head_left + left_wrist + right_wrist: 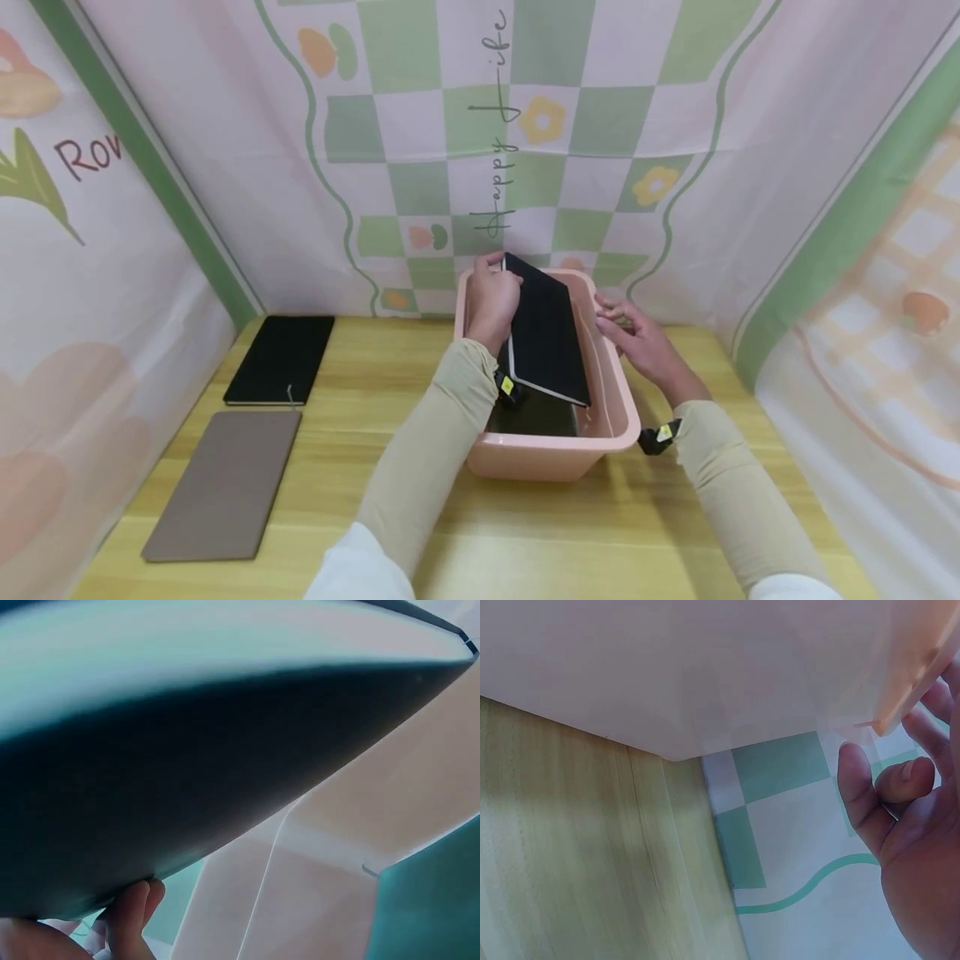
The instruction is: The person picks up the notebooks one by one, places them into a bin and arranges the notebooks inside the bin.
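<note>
In the head view my left hand (495,300) grips a black notebook (551,333) by its far left edge. The notebook hangs tilted inside the mouth of a pink plastic bin (525,462). Its pale page edges and dark cover (210,742) fill much of the left wrist view, with fingertips at the lower edge. Beneath it, another dark-covered book (547,412) lies in the bin, partly hidden. My right hand (637,337) holds the bin's right rim, with bent fingers (928,731) against it in the right wrist view.
On the left of the wooden table (360,500) lie a second black notebook (281,358) and, nearer, a grey-brown notebook (225,483). A ribbon shows between them. Printed cloth (412,125) hangs behind the bin and along both sides.
</note>
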Motion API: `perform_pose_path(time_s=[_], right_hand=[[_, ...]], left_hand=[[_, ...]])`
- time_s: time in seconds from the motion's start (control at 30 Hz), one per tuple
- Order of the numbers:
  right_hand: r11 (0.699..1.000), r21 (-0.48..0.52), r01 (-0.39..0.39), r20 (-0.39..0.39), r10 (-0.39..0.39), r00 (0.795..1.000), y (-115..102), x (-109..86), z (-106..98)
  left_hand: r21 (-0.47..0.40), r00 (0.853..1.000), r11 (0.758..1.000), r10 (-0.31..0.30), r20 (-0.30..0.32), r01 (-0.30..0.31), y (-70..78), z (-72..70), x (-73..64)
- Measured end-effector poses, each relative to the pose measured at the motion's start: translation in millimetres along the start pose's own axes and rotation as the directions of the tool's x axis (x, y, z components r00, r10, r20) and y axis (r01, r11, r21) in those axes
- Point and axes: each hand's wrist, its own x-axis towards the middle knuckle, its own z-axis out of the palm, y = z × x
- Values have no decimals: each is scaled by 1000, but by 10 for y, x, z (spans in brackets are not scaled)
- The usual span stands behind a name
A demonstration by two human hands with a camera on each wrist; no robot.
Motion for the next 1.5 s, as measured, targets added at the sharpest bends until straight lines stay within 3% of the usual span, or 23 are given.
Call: perform_pose_path(time_s=[0.47, 0.67, 0.9, 1.17, 1.37, 1.5], right_hand=[[999, 31, 27, -28, -26, 999, 8, -9, 32], [999, 37, 30, -32, -29, 999, 18, -7, 37], [999, 31, 40, -30, -39, 999, 19, -5, 35], [999, 26, 30, -29, -29, 999, 44, -11, 47], [999, 22, 39, -45, -38, 998, 41, 17, 62], [999, 4, 37, -55, -37, 998, 44, 14, 74]], left_hand=[[107, 998, 993, -45, -39, 49, -43, 59, -36], [161, 1000, 987, -16, -25, 20, -106, 41, -16], [282, 999, 959, 6, -42, 6, -169, 34, 0], [350, 999, 937, 20, -39, -5, -256, 54, 45], [401, 997, 915, 63, -32, -45, -284, 35, 70], [432, 995, 897, 96, 6, -89, -304, 25, 86]])
